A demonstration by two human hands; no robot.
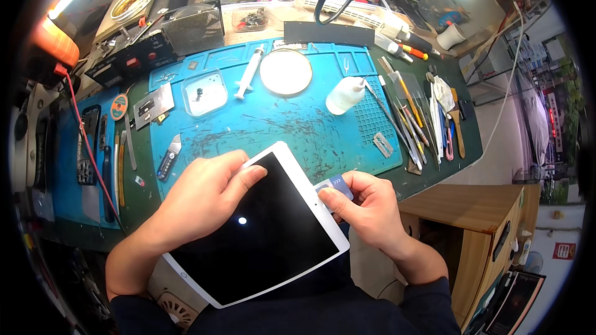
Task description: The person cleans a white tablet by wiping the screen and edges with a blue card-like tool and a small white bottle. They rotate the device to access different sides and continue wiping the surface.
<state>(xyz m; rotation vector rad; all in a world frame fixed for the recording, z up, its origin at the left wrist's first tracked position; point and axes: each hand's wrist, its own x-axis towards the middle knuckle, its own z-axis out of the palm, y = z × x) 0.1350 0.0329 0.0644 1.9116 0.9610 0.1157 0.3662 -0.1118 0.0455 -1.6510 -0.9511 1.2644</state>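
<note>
A white-framed tablet with a dark screen is tilted in front of me, over the near edge of the bench. My left hand grips its upper left edge, the thumb lying over the screen; the fingers underneath are hidden. Between thumb and fingers, my right hand pinches a thin blue-grey plastic card. The card meets the tablet's right edge. Whether its tip sits in the seam, I cannot tell. A bright lamp reflection shows on the glass.
On the blue work mat lie a utility knife, a syringe, a round white-topped tin, a clear tray, a dropper bottle and a razor blade. Tweezers and brushes line the right. A wooden cabinet stands beside me.
</note>
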